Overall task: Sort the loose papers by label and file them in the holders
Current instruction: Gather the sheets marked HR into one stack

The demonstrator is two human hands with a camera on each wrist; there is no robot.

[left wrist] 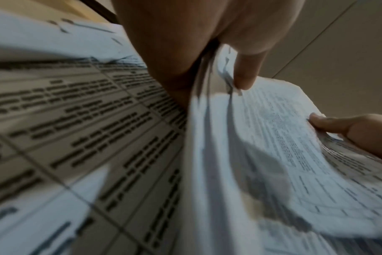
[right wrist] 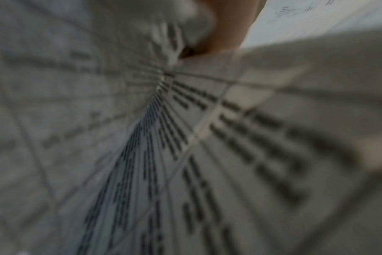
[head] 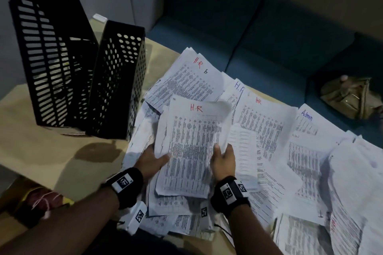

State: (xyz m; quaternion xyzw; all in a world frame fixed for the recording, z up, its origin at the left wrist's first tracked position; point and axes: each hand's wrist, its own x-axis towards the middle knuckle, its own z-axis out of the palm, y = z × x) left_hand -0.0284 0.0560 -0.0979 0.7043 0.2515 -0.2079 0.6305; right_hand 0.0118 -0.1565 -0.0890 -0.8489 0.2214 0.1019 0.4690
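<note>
Both hands hold a small stack of printed sheets [head: 192, 147] whose top page is marked "H.R" in red. My left hand [head: 154, 159] grips its left edge, thumb on top and fingers underneath. My right hand [head: 223, 157] grips the right edge, thumb on the page. The left wrist view shows the stack [left wrist: 262, 146] pinched between thumb and palm. In the right wrist view there is only blurred print [right wrist: 207, 138]. Two black perforated holders [head: 51, 56] [head: 118, 80] stand upright at the left. Loose sheets marked "H.R" [head: 192, 76] and "Admin" [head: 306, 122] cover the table.
The light wooden table [head: 41, 151] shows bare to the left of the pile. A dark blue sofa [head: 269, 37] runs behind it, with an olive bag [head: 350, 97] on its seat. More papers [head: 352, 192] spread to the right edge.
</note>
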